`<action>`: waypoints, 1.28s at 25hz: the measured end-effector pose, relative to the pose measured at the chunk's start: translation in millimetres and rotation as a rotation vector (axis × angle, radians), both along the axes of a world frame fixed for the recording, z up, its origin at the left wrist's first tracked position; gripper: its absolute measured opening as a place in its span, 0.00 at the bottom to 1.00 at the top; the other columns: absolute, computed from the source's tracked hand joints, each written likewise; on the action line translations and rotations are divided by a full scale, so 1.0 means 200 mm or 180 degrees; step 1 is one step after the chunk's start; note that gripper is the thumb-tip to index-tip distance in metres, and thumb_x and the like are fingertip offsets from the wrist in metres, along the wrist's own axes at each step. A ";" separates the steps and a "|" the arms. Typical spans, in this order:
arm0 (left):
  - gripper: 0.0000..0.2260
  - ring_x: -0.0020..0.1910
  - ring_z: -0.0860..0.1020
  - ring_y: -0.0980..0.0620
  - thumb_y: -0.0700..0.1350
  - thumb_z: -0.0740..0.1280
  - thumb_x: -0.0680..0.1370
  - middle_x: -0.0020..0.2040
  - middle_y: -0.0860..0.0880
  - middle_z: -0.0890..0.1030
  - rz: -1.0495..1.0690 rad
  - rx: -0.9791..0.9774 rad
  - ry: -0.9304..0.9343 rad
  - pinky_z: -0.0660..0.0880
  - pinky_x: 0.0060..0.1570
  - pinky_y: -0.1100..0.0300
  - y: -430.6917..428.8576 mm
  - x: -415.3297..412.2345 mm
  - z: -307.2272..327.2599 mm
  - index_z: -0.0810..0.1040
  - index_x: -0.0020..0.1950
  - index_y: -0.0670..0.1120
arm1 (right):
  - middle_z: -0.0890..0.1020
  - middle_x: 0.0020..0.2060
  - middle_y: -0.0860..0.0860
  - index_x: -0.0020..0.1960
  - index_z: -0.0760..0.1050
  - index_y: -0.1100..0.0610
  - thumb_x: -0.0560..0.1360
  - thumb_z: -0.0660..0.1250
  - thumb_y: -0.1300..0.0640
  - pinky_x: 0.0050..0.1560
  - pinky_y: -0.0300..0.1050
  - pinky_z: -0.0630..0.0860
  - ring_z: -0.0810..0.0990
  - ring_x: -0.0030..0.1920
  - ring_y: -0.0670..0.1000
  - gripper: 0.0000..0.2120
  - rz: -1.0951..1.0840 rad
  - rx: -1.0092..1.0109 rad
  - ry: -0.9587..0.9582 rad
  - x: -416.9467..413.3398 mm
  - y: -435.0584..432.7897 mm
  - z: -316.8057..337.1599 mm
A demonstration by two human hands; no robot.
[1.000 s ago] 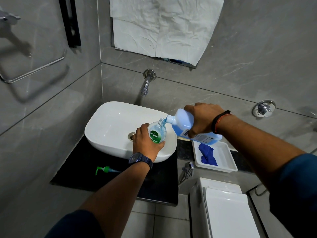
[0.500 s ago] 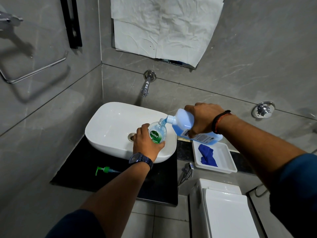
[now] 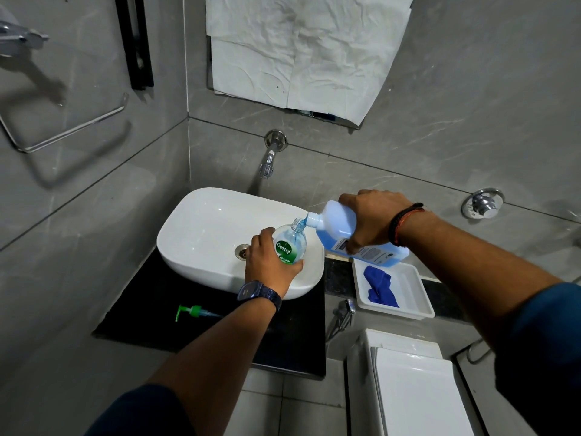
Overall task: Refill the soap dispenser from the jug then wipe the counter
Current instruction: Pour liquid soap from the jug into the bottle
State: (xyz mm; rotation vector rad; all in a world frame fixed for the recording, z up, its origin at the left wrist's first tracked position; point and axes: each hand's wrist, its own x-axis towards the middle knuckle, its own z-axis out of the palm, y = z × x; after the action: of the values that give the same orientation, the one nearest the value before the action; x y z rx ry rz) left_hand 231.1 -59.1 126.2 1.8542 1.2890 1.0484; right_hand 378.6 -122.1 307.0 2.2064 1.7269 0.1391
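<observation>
Grey-tiled bathroom, white basin (image 3: 201,234): the left hand (image 3: 270,265) is clamped on the soap dispenser (image 3: 290,243) over the basin. The right hand (image 3: 374,221) grips the jug (image 3: 342,234), its long axis tilted down-left, spout just above the dispenser's open neck.

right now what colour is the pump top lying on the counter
Green, with a clear tube; the pump top shows best in the head view, on the black counter.

Blue jug (image 3: 352,234), green-labelled dispenser (image 3: 287,245), white sink (image 3: 204,234), seemingly speckled black counter (image 3: 151,306)
</observation>
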 end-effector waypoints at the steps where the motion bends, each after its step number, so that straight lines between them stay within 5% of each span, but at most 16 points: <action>1: 0.38 0.53 0.74 0.44 0.53 0.80 0.57 0.56 0.45 0.75 0.0004 0.0001 -0.0002 0.75 0.49 0.51 0.00 0.00 0.00 0.67 0.61 0.48 | 0.73 0.43 0.48 0.62 0.66 0.45 0.57 0.75 0.38 0.37 0.43 0.68 0.74 0.42 0.52 0.37 0.0000 -0.0002 -0.0002 0.00 0.00 0.00; 32: 0.38 0.54 0.74 0.44 0.54 0.80 0.57 0.57 0.46 0.75 0.0025 -0.0052 0.0070 0.75 0.48 0.52 0.02 0.02 -0.01 0.65 0.61 0.50 | 0.74 0.43 0.48 0.62 0.66 0.45 0.57 0.75 0.37 0.36 0.43 0.68 0.74 0.43 0.52 0.38 0.0024 -0.0061 0.0007 0.02 0.04 0.00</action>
State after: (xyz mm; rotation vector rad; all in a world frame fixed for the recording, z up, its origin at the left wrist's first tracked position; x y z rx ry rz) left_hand 234.3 -55.4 123.4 1.8549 1.3147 1.0212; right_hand 382.6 -114.1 306.3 2.1874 1.7308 0.1214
